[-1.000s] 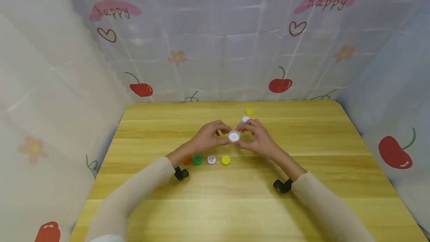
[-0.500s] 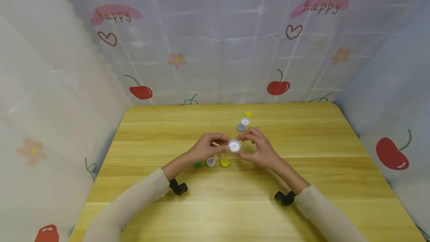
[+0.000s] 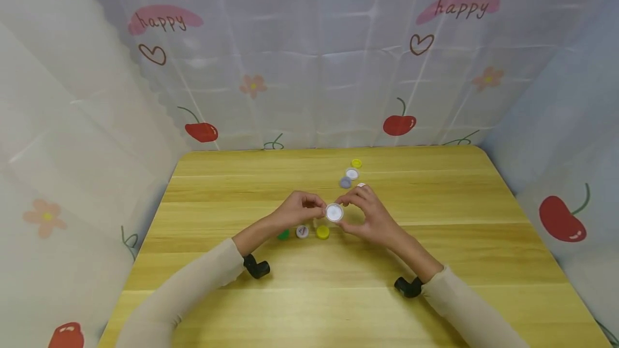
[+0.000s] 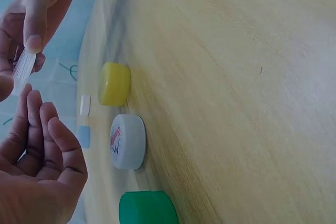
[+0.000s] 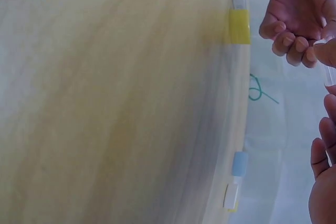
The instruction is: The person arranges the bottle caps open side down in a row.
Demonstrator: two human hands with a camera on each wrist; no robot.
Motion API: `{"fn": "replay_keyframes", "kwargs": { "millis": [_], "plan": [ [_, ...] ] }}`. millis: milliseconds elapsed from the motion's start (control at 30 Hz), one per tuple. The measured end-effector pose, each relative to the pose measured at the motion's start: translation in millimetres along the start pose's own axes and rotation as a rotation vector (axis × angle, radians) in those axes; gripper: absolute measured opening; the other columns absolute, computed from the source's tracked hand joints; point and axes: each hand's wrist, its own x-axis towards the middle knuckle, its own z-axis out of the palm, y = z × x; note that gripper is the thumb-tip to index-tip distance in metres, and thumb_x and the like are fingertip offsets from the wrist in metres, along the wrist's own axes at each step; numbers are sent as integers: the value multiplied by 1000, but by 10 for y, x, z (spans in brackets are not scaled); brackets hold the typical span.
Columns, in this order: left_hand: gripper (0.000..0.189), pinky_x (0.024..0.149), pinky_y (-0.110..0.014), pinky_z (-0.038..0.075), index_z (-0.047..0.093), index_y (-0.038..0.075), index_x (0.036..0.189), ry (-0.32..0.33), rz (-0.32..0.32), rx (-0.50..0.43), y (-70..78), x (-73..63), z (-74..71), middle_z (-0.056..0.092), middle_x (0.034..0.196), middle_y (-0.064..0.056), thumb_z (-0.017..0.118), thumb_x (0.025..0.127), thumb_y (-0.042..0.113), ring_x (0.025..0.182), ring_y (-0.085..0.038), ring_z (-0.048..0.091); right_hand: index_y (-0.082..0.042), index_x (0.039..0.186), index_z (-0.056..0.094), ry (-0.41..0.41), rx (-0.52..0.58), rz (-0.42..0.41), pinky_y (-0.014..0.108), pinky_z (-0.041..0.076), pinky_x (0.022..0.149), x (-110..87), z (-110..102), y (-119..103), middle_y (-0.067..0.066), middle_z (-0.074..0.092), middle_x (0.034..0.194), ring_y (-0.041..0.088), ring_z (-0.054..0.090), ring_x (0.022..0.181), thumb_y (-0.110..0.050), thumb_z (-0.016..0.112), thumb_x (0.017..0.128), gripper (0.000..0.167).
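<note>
A translucent bottle cap (image 3: 334,212) with a white inside is held up between both hands, hollow side facing the head camera. My left hand (image 3: 297,211) pinches its left edge between thumb and fingertips. The right hand (image 3: 369,214) grips it from the other side, thumb below and index finger above. In the left wrist view the cap (image 4: 22,71) shows its ribbed side. Below the hands, on the table, sit a yellow cap (image 3: 322,232), a white cap with printed marks (image 3: 302,231) and a green cap (image 3: 283,234), partly behind the left wrist.
Farther back lie a grey-blue cap (image 3: 345,182), a white-lined cap (image 3: 352,174) and a small yellow cap (image 3: 356,163). Something white (image 3: 361,185) shows behind the right fingers. A printed curtain (image 3: 309,69) rises at the wooden table's (image 3: 435,187) back edge.
Both hands have come nearer the body with the cap, uncovering the grey-blue cap. The left fingertips have closed together on its edge. An orange cap seen earlier is now hidden by the left arm.
</note>
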Motion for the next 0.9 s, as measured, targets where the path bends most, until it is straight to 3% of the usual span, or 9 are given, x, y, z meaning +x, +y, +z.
{"fn": "replay_keyframes", "kwargs": {
  "millis": [133,233,333,400,567,733,900],
  "plan": [
    [17,82,-34,53,79,11,104,53,32,87,8,-4,3,74,100,-8,70,101,24,91,-21,61,-14,125,73,-2,-33,9,35,44,92,-1,34,-16,6,67,109,22,53,104,-20,94,84,46],
    [14,82,-31,55,78,15,104,111,87,169,19,-9,-7,75,101,-4,68,101,24,92,-16,65,-16,131,70,-31,-5,115,32,45,85,7,46,-43,6,66,107,21,54,96,-26,89,91,46],
    [9,83,-30,59,77,18,104,185,175,264,9,-5,-22,75,102,1,70,99,21,92,-13,68,-20,130,69,-93,119,297,28,47,73,27,51,-67,6,67,104,17,54,82,-35,76,103,32],
    [8,81,-30,60,76,20,104,231,232,338,8,-9,-26,74,102,4,73,97,19,92,-12,67,-16,125,71,-140,231,398,28,46,65,46,64,-65,12,66,97,15,52,73,-37,62,111,27],
    [9,80,-29,59,75,22,104,288,360,553,23,-31,-30,71,102,7,75,96,20,92,-10,64,8,119,69,-228,500,555,27,50,65,130,116,-37,27,58,92,16,52,71,-39,39,119,56],
    [8,81,-27,57,73,19,104,309,462,702,25,-47,-17,71,102,6,76,96,21,93,-14,65,12,123,68,-252,639,665,27,54,69,185,145,-22,15,61,98,14,54,77,-40,41,118,59],
    [8,83,-33,60,72,18,103,301,510,722,40,-67,-11,70,101,5,77,96,18,95,-20,68,12,119,68,-249,698,690,30,55,72,189,160,-11,9,64,96,16,55,78,-35,45,115,53]
  ]
}}
